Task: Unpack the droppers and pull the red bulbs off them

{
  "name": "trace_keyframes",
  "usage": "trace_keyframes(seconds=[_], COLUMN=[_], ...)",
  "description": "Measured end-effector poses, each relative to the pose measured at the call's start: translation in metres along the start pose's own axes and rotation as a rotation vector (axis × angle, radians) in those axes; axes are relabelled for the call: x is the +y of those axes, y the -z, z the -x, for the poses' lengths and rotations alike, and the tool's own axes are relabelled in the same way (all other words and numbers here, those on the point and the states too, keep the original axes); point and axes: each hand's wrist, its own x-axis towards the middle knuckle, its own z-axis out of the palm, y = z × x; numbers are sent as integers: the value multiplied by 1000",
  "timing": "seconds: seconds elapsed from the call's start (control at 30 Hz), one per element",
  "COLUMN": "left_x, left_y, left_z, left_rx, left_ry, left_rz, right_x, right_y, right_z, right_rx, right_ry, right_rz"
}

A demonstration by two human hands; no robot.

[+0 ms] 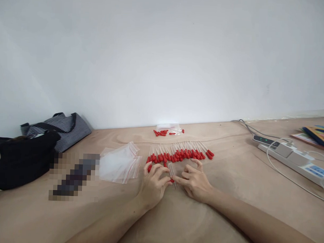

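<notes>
Between my hands is a dropper with a small red rubber bulb [172, 180] and thin clear tubes [171, 168] around it. The thumb and fingers of my left hand [154, 180] are closed around the bulb from the left. A finger of my right hand [194, 182] presses at the bulb from the right, its other fingers curled. Just beyond lies a row of clear droppers with red bulbs [180, 156], bulbs towards me and tubes pointing away. One more red bulb [149, 168] lies beside my left fingers. How the tubes meet the bulb is partly hidden.
Clear zip bags [118, 166] lie to the left, beside a blurred-out dark object [76, 177], a black bag [25, 159] and a striped bag [71, 130]. Loose red bulbs [161, 133] lie near the wall. A power strip [296, 158] with cables is right.
</notes>
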Motion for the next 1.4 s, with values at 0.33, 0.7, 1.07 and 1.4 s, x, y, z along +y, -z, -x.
trace_keyframes(seconds=[0.33,0.7,1.07,1.4], left_x=[-23,-26,-33,-58], left_y=[4,-3,4,-1], left_z=[7,-9,-10,-38], left_rx=[-23,-168,-124,-378], left_ry=[127,310,400,258], left_rz=[-59,-218,-188,-155], right_x=[9,-1,-8,-4], right_y=[2,-22,-8,4], right_z=[6,-2,-8,-3], right_rx=[-80,-65,-141,-208], right_ry=[-168,-312,-297,-276], right_rz=[-38,-166,-436,-399])
